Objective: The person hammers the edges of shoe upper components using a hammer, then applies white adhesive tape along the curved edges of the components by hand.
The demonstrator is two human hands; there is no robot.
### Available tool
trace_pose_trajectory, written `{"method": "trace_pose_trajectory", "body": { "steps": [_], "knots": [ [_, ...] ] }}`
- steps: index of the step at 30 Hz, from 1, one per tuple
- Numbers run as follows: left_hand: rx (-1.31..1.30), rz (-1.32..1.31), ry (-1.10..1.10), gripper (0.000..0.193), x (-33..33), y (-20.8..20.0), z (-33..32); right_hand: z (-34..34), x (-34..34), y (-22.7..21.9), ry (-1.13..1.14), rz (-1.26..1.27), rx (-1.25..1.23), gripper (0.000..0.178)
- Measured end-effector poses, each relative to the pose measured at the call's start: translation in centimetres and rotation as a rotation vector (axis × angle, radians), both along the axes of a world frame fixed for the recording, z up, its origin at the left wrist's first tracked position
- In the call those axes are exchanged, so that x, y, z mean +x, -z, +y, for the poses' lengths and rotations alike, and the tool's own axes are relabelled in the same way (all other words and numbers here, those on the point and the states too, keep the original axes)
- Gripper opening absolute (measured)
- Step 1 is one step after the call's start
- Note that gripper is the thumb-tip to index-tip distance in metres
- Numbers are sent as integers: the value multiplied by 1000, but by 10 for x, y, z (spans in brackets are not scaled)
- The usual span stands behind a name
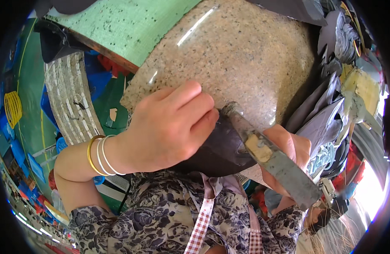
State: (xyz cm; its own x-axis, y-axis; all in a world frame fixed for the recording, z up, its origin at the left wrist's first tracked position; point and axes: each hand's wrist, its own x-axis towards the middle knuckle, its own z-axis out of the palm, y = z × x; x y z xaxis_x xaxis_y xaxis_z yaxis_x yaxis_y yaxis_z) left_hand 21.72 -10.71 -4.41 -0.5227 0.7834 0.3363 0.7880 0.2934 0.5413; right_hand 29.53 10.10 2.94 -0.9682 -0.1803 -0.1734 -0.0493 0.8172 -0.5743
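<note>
My left hand (174,122), with bangles on its wrist, is closed, its fingers curled at the edge of a dark, smooth leather-like piece (222,148). This piece lies over the near edge of a speckled granite slab (246,55). In my right hand (290,154) is a hammer (288,173); a pale wooden handle end shows in its worn grey metal head. The narrow end of the head is by the dark piece, close to my left fingers. Whether it touches the piece I cannot tell. My left fingertips are partly hidden.
A green board (123,29) with dark specks adjoins the slab at the far left. Stacked dark pieces (318,110) stand along the right side, near a yellowish block (362,86). To the left are a striped grey strip (72,97) and a yellow basket (13,109).
</note>
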Motion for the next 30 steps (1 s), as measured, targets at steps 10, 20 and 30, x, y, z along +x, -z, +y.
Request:
{"method": "trace_pose_trajectory", "body": {
  "steps": [10, 20, 30],
  "knots": [
    [85, 84, -117, 33, 13, 10, -4, -5, -15, -14, -94, -178, 132, 18],
    [204, -44, -208, 34, 23, 24, -8, -1, 0, -3, -4, -40, 139, 17],
    [77, 28, -195, 27, 30, 14, -7, -16, -6, 6, 76, 255, 187, 20]
  ]
}}
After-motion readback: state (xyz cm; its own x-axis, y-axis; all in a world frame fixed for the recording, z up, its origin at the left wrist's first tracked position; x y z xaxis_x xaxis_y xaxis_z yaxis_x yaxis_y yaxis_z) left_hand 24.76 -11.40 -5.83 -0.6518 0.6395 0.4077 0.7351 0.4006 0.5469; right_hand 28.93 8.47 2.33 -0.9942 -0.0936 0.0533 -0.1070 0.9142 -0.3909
